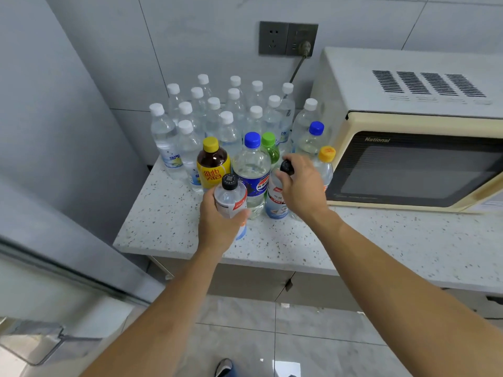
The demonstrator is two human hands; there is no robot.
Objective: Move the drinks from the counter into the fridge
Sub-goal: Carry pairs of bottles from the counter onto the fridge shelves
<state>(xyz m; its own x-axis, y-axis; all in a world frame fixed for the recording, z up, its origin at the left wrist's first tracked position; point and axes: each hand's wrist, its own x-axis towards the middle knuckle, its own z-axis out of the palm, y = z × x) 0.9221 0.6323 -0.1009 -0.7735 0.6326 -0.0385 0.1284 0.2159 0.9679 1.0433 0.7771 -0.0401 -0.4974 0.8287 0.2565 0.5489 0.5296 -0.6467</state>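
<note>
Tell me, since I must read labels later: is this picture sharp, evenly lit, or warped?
Head view: soft even light, no strong glare; wide-angle bending curves the microwave and counter edges; bottle labels in the hands look slightly soft; fridge door at left is blurred.

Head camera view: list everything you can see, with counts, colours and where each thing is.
white-capped water bottles: 15, clear, back of the counter
brown drink bottle: 1, yellow cap and label, front left
large blue-capped bottle: 1, clear, front centre
green-capped bottle: 1, green, behind the large one
small blue-capped bottle: 1, clear, near the microwave
orange-capped bottle: 1, clear, beside the microwave
black-capped bottles: 2, clear, front, one in each hand
counter: 1, speckled white
microwave: 1, cream, right on the counter
wall socket: 1, grey, above the bottles
fridge: 1, grey, left
left hand: grips one black-capped bottle's body
right hand: grips the other's cap
</note>
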